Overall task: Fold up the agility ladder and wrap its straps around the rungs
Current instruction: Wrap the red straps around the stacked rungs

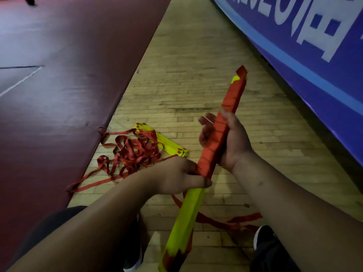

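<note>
In the head view the rung bundle (188, 216) lies on a diagonal in front of the person, its long axis running from low near the shoe (265, 238) up and away toward the blue banner (314, 55). The far half is already bound in red strap (220, 134); the near half is bare yellow. The right hand (233, 142) cradles the wrapped stretch from behind, thumb on one side and fingers loosely curved round the other. The left hand (176, 175) is nearer the bare part, its fingers curled tight round the bundle right at the edge of the wrap, wrist bent inward. Whether it also pinches the strap I cannot tell. The loose strap tail (231, 222) trails on the wooden floor (196, 75) below, so the next turns likely go toward the person. A second ladder (170, 146) lies tangled to the left, beside the maroon mat (59, 95).
</note>
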`<action>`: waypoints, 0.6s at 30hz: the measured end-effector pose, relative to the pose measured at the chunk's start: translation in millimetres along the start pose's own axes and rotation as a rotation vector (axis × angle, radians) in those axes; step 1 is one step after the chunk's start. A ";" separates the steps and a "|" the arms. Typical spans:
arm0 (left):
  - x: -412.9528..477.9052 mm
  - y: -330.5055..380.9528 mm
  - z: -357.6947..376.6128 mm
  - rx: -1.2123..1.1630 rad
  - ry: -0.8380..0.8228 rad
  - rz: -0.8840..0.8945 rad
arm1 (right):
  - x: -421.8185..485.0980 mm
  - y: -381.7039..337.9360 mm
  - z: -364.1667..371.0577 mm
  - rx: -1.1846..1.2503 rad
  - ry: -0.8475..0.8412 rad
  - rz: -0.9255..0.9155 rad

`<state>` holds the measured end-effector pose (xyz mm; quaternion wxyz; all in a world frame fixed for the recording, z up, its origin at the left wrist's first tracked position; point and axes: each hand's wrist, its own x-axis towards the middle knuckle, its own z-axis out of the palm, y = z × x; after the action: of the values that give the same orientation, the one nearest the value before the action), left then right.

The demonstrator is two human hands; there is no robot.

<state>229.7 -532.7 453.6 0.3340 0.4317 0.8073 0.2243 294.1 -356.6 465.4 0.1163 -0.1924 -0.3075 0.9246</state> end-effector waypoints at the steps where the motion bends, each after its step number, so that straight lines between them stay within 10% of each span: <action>1: -3.6 2.1 -5.0 -0.147 -0.066 0.019 | -5.1 -2.4 0.5 0.025 -0.064 0.018; 7: -15.9 8.0 -11.5 -0.663 -0.329 0.234 | -25.1 -10.1 8.7 0.043 -0.311 0.109; 18: -8.5 -8.8 -17.4 -0.315 -0.265 0.203 | -11.4 -15.3 2.5 -0.043 -0.149 0.007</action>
<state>215.6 -545.8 462.6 0.4761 0.4792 0.6637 0.3213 304.7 -349.7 479.8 0.0858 -0.1265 -0.3345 0.9299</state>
